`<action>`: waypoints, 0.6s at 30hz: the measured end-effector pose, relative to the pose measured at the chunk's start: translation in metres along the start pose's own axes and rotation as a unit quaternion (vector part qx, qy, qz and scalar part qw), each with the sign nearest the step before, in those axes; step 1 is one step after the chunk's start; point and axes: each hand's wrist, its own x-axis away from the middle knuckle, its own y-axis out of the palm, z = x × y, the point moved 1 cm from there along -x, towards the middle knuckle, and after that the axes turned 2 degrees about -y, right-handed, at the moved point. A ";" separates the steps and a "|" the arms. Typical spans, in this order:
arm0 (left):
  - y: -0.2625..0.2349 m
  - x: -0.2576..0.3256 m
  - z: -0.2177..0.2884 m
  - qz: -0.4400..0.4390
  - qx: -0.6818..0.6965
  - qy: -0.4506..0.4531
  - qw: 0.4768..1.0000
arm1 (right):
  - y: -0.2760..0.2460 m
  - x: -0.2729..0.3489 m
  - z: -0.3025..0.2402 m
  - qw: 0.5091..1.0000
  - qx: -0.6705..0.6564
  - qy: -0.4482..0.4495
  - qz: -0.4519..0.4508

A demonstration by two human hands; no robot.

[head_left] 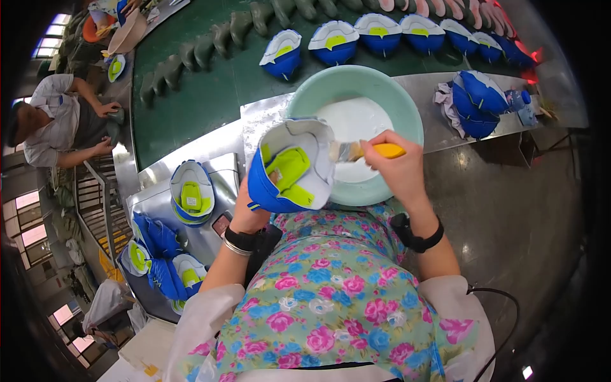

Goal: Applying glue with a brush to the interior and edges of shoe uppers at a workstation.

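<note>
Step in hand: judged to be brushing white adhesive onto the turned-up bottom margin of a blue shoe upper (289, 172), which has a white edge and a yellow-green insole.
Left hand (245, 213): wrapped around the heel end of the blue shoe upper from below, fingers mostly hidden behind it; the wrist carries a dark band and a metal bangle. Forearm rises from the lower edge, elbow bent.
Right hand (398, 167): fingers pinched together on the yellow handle of a brush (364, 151), knuckles up, wrist bent inward; a black strap sits on the wrist.
Brush position: bristles lie at the white edge of the upper, on its right side, touching it or very nearly so.
Work location: the upper is held in the air, tilted sole-side toward the person, over the near rim of a pale green basin (407, 105) holding white liquid.
Next move calls for: likely an even stroke along the remaining margin, with the left hand turning the upper.
Farther: finished uppers (382, 32) stand in a row on the green conveyor (210, 95).
Farthest: another person (57, 121) works at left.
</note>
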 end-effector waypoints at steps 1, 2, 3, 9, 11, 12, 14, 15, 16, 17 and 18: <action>-0.002 -0.003 -0.002 0.018 -0.023 0.044 0.999 | 0.003 0.008 -0.002 0.998 -0.037 0.051 -0.013; -0.005 -0.004 -0.003 0.037 -0.046 0.087 0.994 | 0.007 0.014 -0.008 0.991 -0.076 0.103 -0.028; -0.009 -0.006 -0.002 0.042 -0.092 0.097 0.990 | 0.006 0.018 -0.018 0.985 -0.112 0.127 -0.030; -0.008 -0.008 0.007 0.061 -0.088 0.165 0.980 | -0.005 0.024 -0.045 0.986 -0.116 0.080 -0.084; -0.003 -0.007 0.008 0.074 -0.078 0.175 0.979 | -0.003 0.012 -0.033 0.987 -0.088 0.061 -0.118; 0.001 -0.005 0.011 0.076 -0.076 0.177 0.978 | -0.003 0.003 -0.026 0.989 -0.088 0.075 -0.096; 0.011 -0.005 0.020 0.083 -0.058 0.103 0.990 | -0.008 -0.010 -0.022 0.990 -0.088 0.082 -0.077; 0.011 -0.005 0.019 0.085 -0.057 0.107 0.989 | -0.016 -0.014 -0.023 0.996 -0.058 0.055 -0.037; 0.009 -0.005 0.018 0.091 0.036 0.060 0.993 | -0.020 -0.021 -0.026 0.999 -0.033 0.024 -0.002; 0.003 -0.006 0.017 0.093 0.131 0.012 0.987 | -0.022 -0.024 -0.035 0.999 -0.038 0.016 -0.009; -0.016 -0.008 0.008 0.093 0.173 -0.034 0.980 | -0.027 -0.025 -0.049 0.999 -0.027 -0.031 -0.008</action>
